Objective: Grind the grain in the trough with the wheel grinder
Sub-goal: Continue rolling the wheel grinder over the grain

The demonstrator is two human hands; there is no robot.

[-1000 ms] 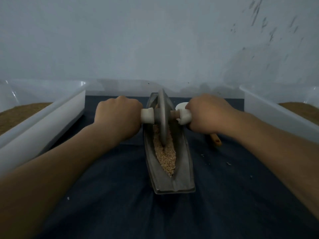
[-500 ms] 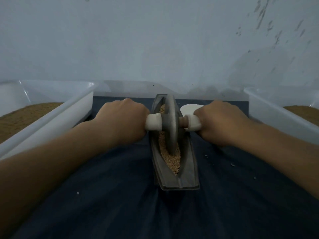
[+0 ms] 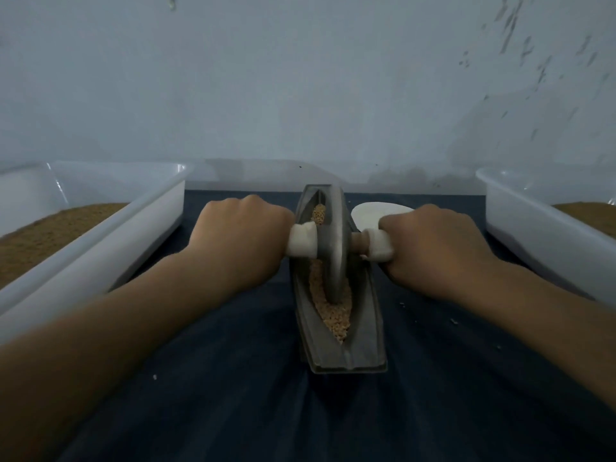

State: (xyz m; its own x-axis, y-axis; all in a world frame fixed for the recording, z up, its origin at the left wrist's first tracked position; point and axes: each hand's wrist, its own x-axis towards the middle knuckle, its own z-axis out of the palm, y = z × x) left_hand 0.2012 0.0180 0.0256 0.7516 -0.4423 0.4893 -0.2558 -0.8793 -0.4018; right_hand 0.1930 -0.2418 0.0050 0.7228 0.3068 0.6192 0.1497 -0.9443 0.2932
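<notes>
A grey boat-shaped trough (image 3: 363, 341) lies lengthwise on the dark cloth in the middle. Pale grain (image 3: 333, 311) fills its groove. The grey wheel grinder (image 3: 333, 238) stands upright in the groove, about midway along it. My left hand (image 3: 240, 235) grips the white handle on the wheel's left side. My right hand (image 3: 430, 245) grips the white handle on its right side. Both fists hide most of the handles.
A white bin (image 3: 140, 225) holding brown grain stands at the left, a second white bin (image 3: 533, 228) at the right. A white dish (image 3: 370, 213) sits behind my right hand. Crumbs dot the dark cloth (image 3: 233, 395). A pale wall rises behind.
The wheel has rolled towards me along the trough with both hands, leaving grain showing behind it at the far end. The view has shifted slightly.
</notes>
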